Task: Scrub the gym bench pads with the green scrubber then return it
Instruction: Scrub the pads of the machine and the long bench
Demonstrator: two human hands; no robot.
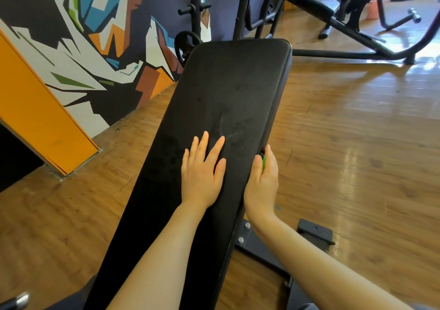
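At lower centre, the left hand (202, 171) lies flat, fingers straight, on the black bench pad (228, 90); the right hand (262, 181) grips the green scrubber (263, 162) against the pad's right edge, where it could slip off floorward

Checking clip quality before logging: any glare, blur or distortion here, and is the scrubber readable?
Head view: strong window glare on the floor at right; wide-angle bending at the edges; the pad is sharp, with faint smears showing; the scrubber is only a green sliver inside the right hand; the left hand lies flat, in focus.
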